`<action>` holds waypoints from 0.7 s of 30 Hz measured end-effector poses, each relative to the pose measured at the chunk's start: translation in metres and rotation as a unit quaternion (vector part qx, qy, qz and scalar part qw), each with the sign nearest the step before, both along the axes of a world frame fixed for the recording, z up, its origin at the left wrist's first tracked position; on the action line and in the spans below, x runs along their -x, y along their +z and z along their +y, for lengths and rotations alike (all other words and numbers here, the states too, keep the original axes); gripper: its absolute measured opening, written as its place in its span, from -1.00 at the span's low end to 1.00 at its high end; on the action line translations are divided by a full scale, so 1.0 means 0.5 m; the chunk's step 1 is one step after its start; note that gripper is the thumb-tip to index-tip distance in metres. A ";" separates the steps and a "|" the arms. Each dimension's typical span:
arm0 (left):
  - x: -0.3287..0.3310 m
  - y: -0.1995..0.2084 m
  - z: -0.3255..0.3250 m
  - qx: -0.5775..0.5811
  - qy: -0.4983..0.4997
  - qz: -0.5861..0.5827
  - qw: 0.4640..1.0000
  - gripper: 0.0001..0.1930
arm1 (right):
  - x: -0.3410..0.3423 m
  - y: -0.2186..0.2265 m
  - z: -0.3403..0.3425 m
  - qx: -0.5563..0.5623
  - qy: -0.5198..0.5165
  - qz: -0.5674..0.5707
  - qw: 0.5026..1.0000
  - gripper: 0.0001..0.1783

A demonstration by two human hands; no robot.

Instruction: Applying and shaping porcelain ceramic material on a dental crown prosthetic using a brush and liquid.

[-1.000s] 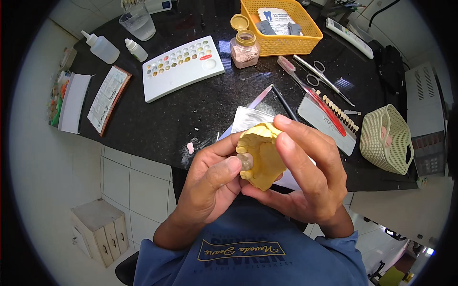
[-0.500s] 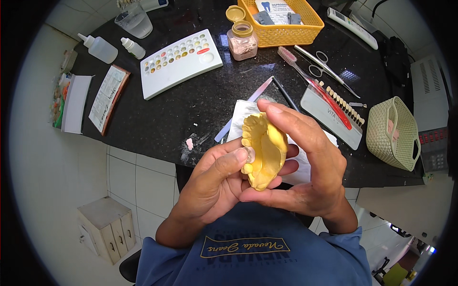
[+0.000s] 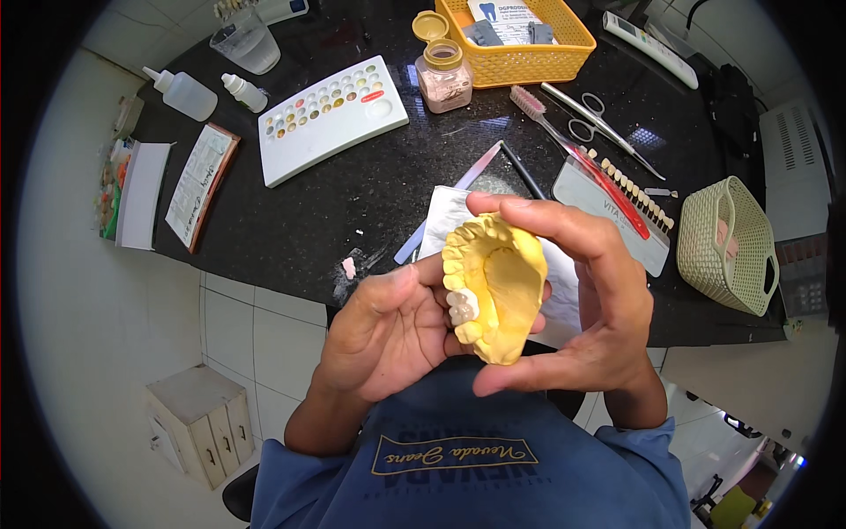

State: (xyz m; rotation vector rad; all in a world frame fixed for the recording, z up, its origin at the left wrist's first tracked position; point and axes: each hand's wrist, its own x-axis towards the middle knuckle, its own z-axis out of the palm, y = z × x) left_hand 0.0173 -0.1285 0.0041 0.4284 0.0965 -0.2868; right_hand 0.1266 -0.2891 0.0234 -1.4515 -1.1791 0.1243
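A yellow plaster dental cast with a row of teeth is tilted up above the table's front edge. On its left side sits a whitish-grey tooth crown piece, between yellow teeth. My right hand grips the cast, fingers at its far end and thumb at its near end. My left hand is open beside it, thumb raised clear of the crown piece. Its other fingers reach behind the cast and are partly hidden. Beneath lies a white paper sheet.
On the dark table stand a white palette, a powder jar and a yellow basket. Scissors, a red toothbrush and a tooth shade guide lie right of them. A pale basket stands far right.
My left thumb has lifted off the crown piece and moved left, uncovering it. The cast has turned slightly, showing more of its tooth row. My right hand still grips it.
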 end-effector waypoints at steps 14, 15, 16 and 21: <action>-0.001 -0.001 -0.043 -0.028 0.113 -0.077 0.990 -0.19 | -0.010 0.020 -0.031 -0.024 -0.010 -0.042 0.999 0.00; 0.000 -0.009 -0.044 -0.126 0.171 -0.142 0.967 -0.23 | -0.002 0.025 -0.037 -0.006 -0.042 -0.101 0.994 -0.04; 0.000 -0.018 -0.045 -0.222 0.227 -0.203 0.926 -0.27 | 0.007 0.028 -0.044 0.012 -0.074 -0.160 0.984 -0.08; -0.022 -0.053 -0.063 -0.406 0.402 -0.361 0.737 -0.42 | 0.064 0.010 -0.021 -0.037 -0.075 0.320 0.944 -0.27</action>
